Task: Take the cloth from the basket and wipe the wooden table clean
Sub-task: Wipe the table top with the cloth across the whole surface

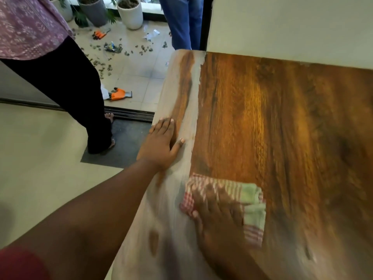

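Item: wooden desk point(272, 122), filling the right half of the frame; its warm brown top runs clean across the middle and right, while a pale dusty band runs down its left edge, from the top centre to the bottom of the frame. Cloth point(245, 201), checked red, white and green, folded, lies flat on the desk at lower centre, right at the border between dusty band and clean wood, placed there, by my reading, to take the next strip of dust. Right hand point(218, 217) lies on top of the cloth, fingers point(203, 196) spread and pressing it down rather than curled round it; the hand is blurred. Left hand point(160, 145), mid-frame, rests flat on the dusty band near the desk edge, fingers straight, holding nothing, probably as a brace. No basket is in view. Surroundings: one person standing point(66, 77) at upper left, another's legs point(183, 21) at top centre; plant pots point(130, 12); orange gloves point(119, 94) and scattered leaves point(107, 63) on the floor. Nothing on the desk obstructs the wiping path.
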